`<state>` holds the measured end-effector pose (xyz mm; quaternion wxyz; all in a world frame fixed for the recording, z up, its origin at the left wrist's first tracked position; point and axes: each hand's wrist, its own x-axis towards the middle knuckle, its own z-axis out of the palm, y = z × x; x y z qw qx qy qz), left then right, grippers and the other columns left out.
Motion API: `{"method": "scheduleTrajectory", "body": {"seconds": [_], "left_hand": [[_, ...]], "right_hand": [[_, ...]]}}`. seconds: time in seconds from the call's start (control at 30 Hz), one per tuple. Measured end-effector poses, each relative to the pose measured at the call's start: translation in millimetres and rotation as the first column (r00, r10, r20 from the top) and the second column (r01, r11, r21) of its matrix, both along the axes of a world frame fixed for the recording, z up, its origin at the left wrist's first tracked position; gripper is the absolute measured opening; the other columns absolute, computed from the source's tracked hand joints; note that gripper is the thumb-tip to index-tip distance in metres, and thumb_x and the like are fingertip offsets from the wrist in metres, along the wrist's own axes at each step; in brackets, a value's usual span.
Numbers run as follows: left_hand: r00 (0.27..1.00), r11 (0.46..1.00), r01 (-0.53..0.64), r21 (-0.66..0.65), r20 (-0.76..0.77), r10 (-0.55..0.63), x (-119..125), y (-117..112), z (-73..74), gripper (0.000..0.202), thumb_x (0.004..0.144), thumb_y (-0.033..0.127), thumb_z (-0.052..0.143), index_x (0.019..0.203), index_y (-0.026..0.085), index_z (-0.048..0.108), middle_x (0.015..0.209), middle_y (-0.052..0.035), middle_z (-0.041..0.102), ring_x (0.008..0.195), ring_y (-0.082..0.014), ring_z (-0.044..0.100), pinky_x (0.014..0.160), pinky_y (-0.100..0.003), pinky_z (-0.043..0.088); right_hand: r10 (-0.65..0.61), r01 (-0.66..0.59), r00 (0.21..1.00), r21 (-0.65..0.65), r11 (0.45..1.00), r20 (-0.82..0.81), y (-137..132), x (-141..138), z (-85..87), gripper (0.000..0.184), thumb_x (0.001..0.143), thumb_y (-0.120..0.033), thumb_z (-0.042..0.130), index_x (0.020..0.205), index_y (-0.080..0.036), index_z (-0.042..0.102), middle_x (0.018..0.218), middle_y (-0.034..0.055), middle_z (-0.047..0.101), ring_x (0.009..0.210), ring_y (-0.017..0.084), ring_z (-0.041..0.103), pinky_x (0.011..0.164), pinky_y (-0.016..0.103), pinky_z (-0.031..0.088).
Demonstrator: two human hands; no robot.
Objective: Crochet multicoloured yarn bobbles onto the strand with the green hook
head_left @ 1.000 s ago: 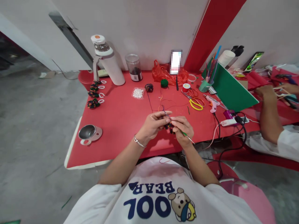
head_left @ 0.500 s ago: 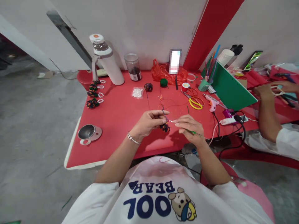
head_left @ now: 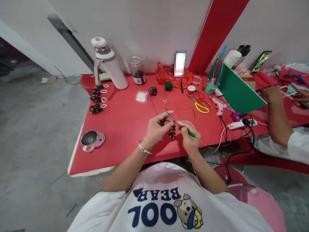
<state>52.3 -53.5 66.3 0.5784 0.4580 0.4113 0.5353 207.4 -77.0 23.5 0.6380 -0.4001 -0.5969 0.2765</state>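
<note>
Right hand (head_left: 191,137) shifted inward, table edge (head_left: 96,172) nearby

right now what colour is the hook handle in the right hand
The handle is green, seen in head view.

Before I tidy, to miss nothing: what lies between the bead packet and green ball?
In the head view, a dark yarn ball lies between packet and green ball.

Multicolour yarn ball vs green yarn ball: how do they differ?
The multicolour ball mixes dark and lighter strands; the green ball is plain green. The multicolour ball looks slightly larger than the green ball and sits left of it. Both rest on the red table.
</note>
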Motion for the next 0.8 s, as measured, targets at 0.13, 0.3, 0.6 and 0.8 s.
{"method": "scheduleTrajectory", "body": {"seconds": [0.13,0.3,0.6,0.8], "left_hand": [[0.995,0.996,-0.088,-0.011,0.049,0.089,12,-4,-3.9,0.051,0.07,0.023,0.084,0.119,0.016,0.074,0.076,0.0001,0.066,0.061,-0.0077,0.053,0.058,-0.021,0.043],[0.959,0.987,0.063,-0.146,0.284,-0.019,7,-2,-2.0,0.054,0.061,0.025,0.091,0.112,0.016,0.077,0.071,0.0006,0.065,0.06,-0.0075,0.056,0.052,-0.019,0.038],[0.961,0.957,0.218,-0.192,0.215,-0.175,-19,2,3.9,0.05,0.06,0.019,0.091,0.108,0.015,0.079,0.068,0.0005,0.065,0.059,-0.0073,0.056,0.056,-0.02,0.042],[0.964,0.96,0.245,-0.134,0.143,-0.226,-26,5,9.0,0.045,0.062,0.019,0.09,0.106,0.015,0.08,0.071,-0.0011,0.066,0.064,-0.0102,0.059,0.063,-0.025,0.048]], "right_hand": [[-0.198,0.147,0.962,0.256,0.955,0.187,-3,-8,-0.4,0.02,0.097,-0.037,0.063,0.11,-0.031,0.076,0.104,0.0053,0.077,0.099,0.022,0.07,0.088,0.041,0.058],[-0.136,0.088,0.977,0.269,0.959,0.166,6,-4,-7.7,0.023,0.098,-0.045,0.06,0.109,-0.033,0.076,0.104,0.005,0.077,0.097,0.023,0.071,0.087,0.045,0.058],[0.252,-0.335,0.911,0.229,0.914,0.325,23,39,11.8,0.027,0.092,-0.034,0.071,0.119,-0.037,0.074,0.108,0.0029,0.08,0.097,0.022,0.072,0.09,0.046,0.055],[0.294,-0.407,0.862,0.218,0.887,0.414,25,52,28.9,0.032,0.091,-0.031,0.073,0.122,-0.037,0.073,0.111,0.0036,0.08,0.096,0.022,0.072,0.091,0.046,0.054]]}}
